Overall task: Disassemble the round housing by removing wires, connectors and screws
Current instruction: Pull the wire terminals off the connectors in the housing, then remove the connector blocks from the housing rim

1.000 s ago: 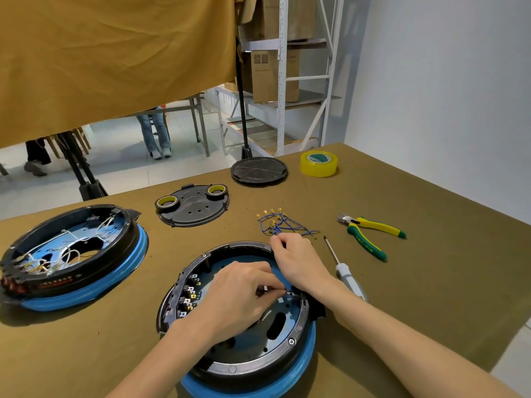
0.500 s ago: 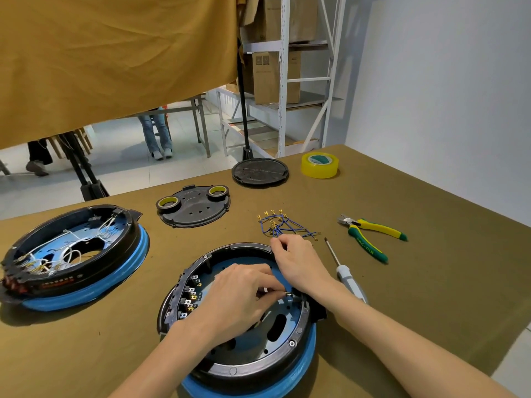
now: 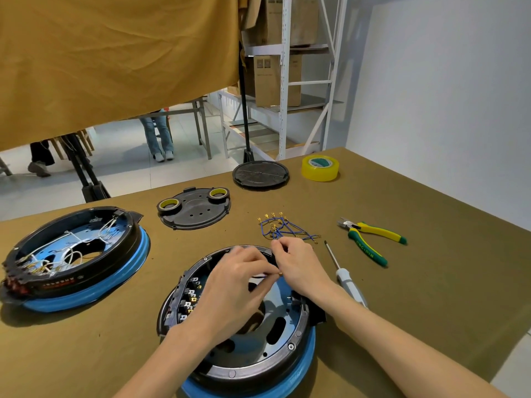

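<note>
A round black housing (image 3: pixel 275 357) with a blue rim lies in front of me on the brown table. Both hands are over its far side. My left hand (image 3: pixel 232 288) pinches a thin wire whose small brass terminal (image 3: pixel 280 273) shows between my fingertips. My right hand (image 3: pixel 301 271) rests on the housing's far right edge, fingers curled around the same wire end. A row of connectors (image 3: pixel 191 297) sits along the housing's left inner wall. A bundle of removed blue wires (image 3: pixel 283 229) with brass terminals lies just beyond my hands.
A second housing (image 3: pixel 74 259) with white wires inside lies at left. A screwdriver (image 3: pixel 343 275) and green-yellow pliers (image 3: pixel 370 239) lie at right. A black cover plate (image 3: pixel 195 209) with tape rolls, a round black lid (image 3: pixel 260 173) and yellow tape (image 3: pixel 320 168) sit farther back.
My left hand has moved up toward the housing's far edge, lifting the wire end so the brass terminal now shows between both hands. My right hand has barely shifted.
</note>
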`<state>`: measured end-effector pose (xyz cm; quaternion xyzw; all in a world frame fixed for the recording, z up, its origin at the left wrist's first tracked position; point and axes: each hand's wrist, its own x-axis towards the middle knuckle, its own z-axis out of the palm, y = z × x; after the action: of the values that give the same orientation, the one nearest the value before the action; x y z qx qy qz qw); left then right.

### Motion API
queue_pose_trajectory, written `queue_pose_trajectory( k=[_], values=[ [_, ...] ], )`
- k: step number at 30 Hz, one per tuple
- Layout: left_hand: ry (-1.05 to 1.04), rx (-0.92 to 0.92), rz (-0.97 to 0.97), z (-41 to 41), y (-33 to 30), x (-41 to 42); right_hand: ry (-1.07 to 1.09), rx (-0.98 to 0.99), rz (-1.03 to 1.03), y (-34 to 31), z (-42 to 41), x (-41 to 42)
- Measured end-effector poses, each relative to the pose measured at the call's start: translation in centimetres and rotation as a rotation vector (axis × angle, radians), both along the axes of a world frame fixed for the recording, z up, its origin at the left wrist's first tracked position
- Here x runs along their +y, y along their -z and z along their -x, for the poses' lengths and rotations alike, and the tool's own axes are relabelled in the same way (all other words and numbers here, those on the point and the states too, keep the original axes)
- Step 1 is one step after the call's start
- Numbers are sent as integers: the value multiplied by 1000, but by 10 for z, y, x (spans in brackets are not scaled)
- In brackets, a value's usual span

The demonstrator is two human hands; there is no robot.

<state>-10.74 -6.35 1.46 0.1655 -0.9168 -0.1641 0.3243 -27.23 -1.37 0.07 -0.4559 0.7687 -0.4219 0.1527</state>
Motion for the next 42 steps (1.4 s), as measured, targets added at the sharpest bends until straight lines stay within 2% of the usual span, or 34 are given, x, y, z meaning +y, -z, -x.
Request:
queue_pose_trajectory(
  k=[3, 6, 9, 11, 14, 20, 23, 27, 29, 33, 35, 37, 40, 42],
  values=[
    [-64, 197, -331, -3, -6, -5, 10, -48, 183, -7, -2, 5],
    [-33, 335, -621, -4, -13, -7, -143, -20, 301, -18, -12, 14],
    [16, 453, -731, -6, -17, -5, -315, 18, 253, -25, -24, 20],
    [28, 464, -753, -9, -16, -7, -385, -178, 279, -32, -26, 23],
    [42, 439, -767, -11, -16, -9, -442, -315, 288, -36, -25, 26],
    [-14, 413, -752, -11, -17, -13, -493, -329, 270, -38, -10, 25],
    [-79, 311, -661, -14, -18, -14, -401, -280, 270, -36, 2, 22],
    [-300, -65, -204, -32, -11, -25, -62, 31, 154, -24, 36, -2],
    [-354, -170, -166, -39, -7, -29, 53, 212, 50, -15, 49, -17],
    [-337, -177, -174, -46, -3, -27, 164, 458, -130, -3, 54, -42],
    [-328, -173, -182, -49, -3, -26, 187, 520, -187, -2, 53, -47],
    [-314, -174, -188, -53, -3, -26, 169, 497, -163, -6, 47, -46],
    [-269, -197, -212, -59, -4, -31, 52, 237, -26, -16, 29, -29],
    [-226, -182, -247, -64, -4, -34, -62, 145, -41, -20, 14, -10]
  ],
)
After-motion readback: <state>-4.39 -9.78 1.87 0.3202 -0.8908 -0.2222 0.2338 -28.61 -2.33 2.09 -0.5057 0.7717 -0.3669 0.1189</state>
